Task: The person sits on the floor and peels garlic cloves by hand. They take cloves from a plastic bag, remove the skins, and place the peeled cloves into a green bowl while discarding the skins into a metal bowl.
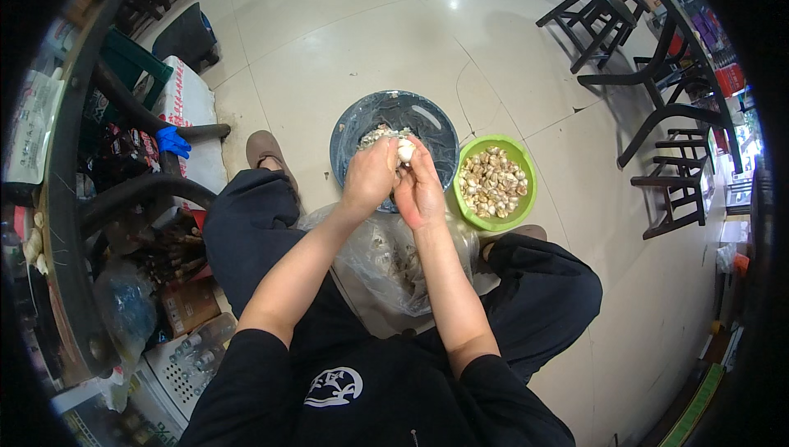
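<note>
Over a round bin lined with dark plastic [352, 123], my two hands meet around a white garlic bulb [405, 151]. My right hand [420, 193] has its fingers and thumb curled about the bulb from the right. Pressed against its left side is my left hand [368, 177], its fingers bent and partly hidden. Papery garlic skins [375, 134] lie in the bin beneath. To the right stands a lime-green plastic basin [529, 191] holding many loose garlic cloves [493, 182]. A transparent plastic bag [376, 256] rests between my legs, with pale contents blurred by the film.
At left, a dark-edged table [80, 108] and curved chair arms stand close to my knee, by a white foam box [185, 102] and blue gloves [173, 141]. Wooden stools [595, 12] and chairs [662, 86] stand to the right on the tiled floor [345, 22].
</note>
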Tool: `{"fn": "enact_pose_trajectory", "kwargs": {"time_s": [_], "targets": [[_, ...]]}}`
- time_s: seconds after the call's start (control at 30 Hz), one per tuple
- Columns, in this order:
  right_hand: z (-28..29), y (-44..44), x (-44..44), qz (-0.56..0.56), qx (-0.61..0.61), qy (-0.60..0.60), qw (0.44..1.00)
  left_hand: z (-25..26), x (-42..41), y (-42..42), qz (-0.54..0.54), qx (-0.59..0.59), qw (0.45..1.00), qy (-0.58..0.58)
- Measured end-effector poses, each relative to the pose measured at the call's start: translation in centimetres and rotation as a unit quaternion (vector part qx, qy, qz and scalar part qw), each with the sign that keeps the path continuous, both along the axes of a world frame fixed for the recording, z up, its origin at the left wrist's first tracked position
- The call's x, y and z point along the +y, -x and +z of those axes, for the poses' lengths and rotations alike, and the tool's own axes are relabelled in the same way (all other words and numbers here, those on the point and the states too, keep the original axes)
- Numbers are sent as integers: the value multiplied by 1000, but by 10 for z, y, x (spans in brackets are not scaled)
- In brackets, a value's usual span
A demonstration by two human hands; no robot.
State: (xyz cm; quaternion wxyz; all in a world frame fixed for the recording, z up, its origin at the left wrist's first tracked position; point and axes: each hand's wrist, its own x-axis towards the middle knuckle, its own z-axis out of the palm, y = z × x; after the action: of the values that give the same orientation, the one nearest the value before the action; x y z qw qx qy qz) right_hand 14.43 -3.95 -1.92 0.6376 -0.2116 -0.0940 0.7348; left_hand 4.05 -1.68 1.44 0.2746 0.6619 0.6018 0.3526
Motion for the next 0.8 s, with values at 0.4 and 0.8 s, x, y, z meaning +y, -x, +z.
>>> {"fn": "enact_pose_trajectory", "kwargs": {"time_s": [0.4, 0.8], "targets": [[-6, -13, 8, -30, -90, 29, 995, -13, 9, 5, -64, -160, 962, 211], [-9, -20, 10, 18, 8, -24, 1000, -17, 10, 11, -8, 111, 981, 159]]}}
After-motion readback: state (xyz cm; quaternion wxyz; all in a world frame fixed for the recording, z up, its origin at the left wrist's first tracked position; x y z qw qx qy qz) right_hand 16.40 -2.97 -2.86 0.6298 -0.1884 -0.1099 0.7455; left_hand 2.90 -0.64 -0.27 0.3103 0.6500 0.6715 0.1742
